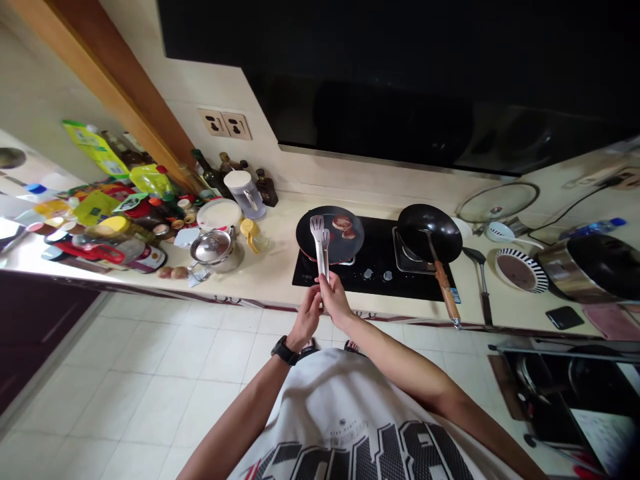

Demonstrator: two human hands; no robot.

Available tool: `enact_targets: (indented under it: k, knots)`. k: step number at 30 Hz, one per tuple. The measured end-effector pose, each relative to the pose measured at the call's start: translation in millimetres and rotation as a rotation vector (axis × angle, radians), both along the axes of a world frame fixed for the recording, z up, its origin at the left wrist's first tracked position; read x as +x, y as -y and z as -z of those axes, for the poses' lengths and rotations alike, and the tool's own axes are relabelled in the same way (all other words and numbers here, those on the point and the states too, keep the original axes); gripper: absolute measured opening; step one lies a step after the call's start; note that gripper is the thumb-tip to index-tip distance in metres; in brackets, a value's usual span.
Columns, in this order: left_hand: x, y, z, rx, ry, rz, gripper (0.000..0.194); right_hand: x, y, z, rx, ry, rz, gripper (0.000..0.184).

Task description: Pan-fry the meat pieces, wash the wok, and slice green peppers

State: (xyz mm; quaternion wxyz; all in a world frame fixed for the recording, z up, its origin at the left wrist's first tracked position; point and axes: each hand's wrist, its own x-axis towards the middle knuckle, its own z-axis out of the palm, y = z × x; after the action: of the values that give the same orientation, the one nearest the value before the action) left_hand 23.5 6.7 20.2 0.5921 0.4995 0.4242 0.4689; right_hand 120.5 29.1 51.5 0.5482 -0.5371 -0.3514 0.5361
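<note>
My right hand (336, 299) is closed around the handle of a pair of metal tongs (319, 247). The slotted head of the tongs points away from me, over a flat dark frying pan (306, 227). Close against the right hand is my left hand (309, 312), its fingers bent and pinched at the tongs' near end, with a black watch on the wrist. Browned pieces of meat (343, 223) lie on the right side of the pan, a little apart from the tongs' tips. The pan sits on the left burner of a black gas hob (373, 257).
A black wok (425, 230) with a wooden handle stands on the right burner. A spatula (483, 280), striped bowl (520, 270), large pot (585, 267) and phone (564, 318) lie further right. Leftward are a steel pot (214, 250), a jug (244, 193) and several bottles. A dark range hood (390, 87) hangs above.
</note>
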Motion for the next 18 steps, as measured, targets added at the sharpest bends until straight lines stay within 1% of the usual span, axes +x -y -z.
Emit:
enact_targets:
  k: [4, 6, 7, 9, 10, 11, 12, 13, 14, 16, 18]
  knots:
    - [-7.0, 5.9, -3.7, 0.07, -0.014, -0.047, 0.044, -13.3, 1.6, 3.0, -0.01, 0.009, -0.006, 0.059]
    - [-9.4, 7.7, -5.8, 0.11, -0.059, -0.088, 0.042, -12.3, -3.1, 7.7, 0.02, 0.006, -0.092, 0.061]
    - [-11.3, 8.2, -6.7, 0.121, -0.082, -0.112, 0.04, -6.6, -8.0, 11.4, 0.042, 0.007, -0.15, 0.062]
    - [-17.1, 8.5, -7.8, 0.122, -0.125, -0.15, 0.039, 17.8, -22.7, 22.1, 0.069, 0.063, -0.222, 0.063]
    - [-20.8, 8.5, -8.0, 0.115, -0.145, -0.165, 0.039, 36.0, -31.7, 29.3, 0.056, 0.142, -0.202, 0.063]
    - [-24.8, 8.6, -7.9, 0.105, -0.165, -0.176, 0.041, 57.0, -41.1, 37.3, 0.026, 0.28, -0.139, 0.057]
    - [-28.9, 8.8, -7.5, 0.094, -0.184, -0.184, 0.042, 79.4, -49.9, 46.0, -0.03, 0.477, -0.04, 0.048]
    - [-32.9, 9.4, -6.9, 0.086, -0.202, -0.19, 0.044, 101.5, -57.7, 55.0, -0.12, 0.712, 0.041, 0.04]
    - [-36.3, 10.2, -6.1, 0.081, -0.216, -0.195, 0.046, 121.8, -63.8, 63.7, -0.215, 0.924, 0.063, 0.036]
    - [-41.5, 12.9, -4.5, 0.071, -0.236, -0.2, 0.046, 153.0, -70.9, 79.0, -0.286, 1.033, 0.073, 0.037]
    - [-44.2, 16.7, -3.2, 0.059, -0.253, -0.2, 0.045, 169.7, -72.5, 90.2, -0.313, 1.069, 0.057, 0.04]
